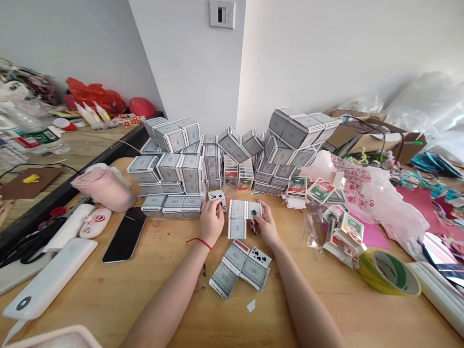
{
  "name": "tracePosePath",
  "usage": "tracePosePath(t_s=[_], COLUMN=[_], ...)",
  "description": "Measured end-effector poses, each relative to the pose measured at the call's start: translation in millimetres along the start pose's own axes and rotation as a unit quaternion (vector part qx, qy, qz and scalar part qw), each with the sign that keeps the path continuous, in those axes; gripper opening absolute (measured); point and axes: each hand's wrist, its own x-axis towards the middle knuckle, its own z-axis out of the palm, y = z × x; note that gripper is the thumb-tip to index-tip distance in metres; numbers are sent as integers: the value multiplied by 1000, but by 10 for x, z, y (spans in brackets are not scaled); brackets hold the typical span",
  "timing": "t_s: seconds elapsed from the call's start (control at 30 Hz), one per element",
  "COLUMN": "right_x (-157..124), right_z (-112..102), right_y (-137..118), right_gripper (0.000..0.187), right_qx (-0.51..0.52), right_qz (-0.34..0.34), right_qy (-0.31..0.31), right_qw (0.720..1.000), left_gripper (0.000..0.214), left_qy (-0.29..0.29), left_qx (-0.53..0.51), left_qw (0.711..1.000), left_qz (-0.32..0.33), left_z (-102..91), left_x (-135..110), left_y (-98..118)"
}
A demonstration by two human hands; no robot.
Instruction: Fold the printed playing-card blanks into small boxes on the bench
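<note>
My left hand [212,218] has its fingers closed at the edge of a face-up playing card [216,195], in front of the stacked blocks. Just to its right, my right hand [266,223], with dark nail polish, pinches the right end of an L-shaped set of grey-backed playing cards [238,227]. The fingers hide part of that end. Nearer to me lies another joined group of grey-backed cards [225,279], with a ten of spades [260,257] face up at its upper right. A small white scrap [251,305] sits below that group.
Stacked card blocks [170,166] stand along the back, with more [286,150] at right. Card boxes [347,232], plastic bags [391,198] and yellow tape [389,273] crowd the right. A phone [124,235], white power bank [50,278] and pink roll [105,186] lie left.
</note>
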Motion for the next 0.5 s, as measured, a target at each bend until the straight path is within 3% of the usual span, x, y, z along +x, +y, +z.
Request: tracePosePath(t_s=[0.1,0.23,0.4,0.5], right_x=[16,13,13,23], right_z=[-26,-20,-20,-36], right_y=[24,5,-26,-17], right_gripper=[47,45,31,20], right_qx=[36,78,116,129], right_qz=[8,10,11,29], right_qy=[20,35,24,5], right_qw=[999,996,993,991], left_gripper=[29,37,32,32], left_qy=[-37,-73,-68,-53], left_qx=[40,74,82,65], left_qw=[997,992,993,993], left_qz=[54,67,57,85], left_z=[37,123,132,83], left_x=[-6,-49,-62,-55], left_y=[-46,-71,-90,-65])
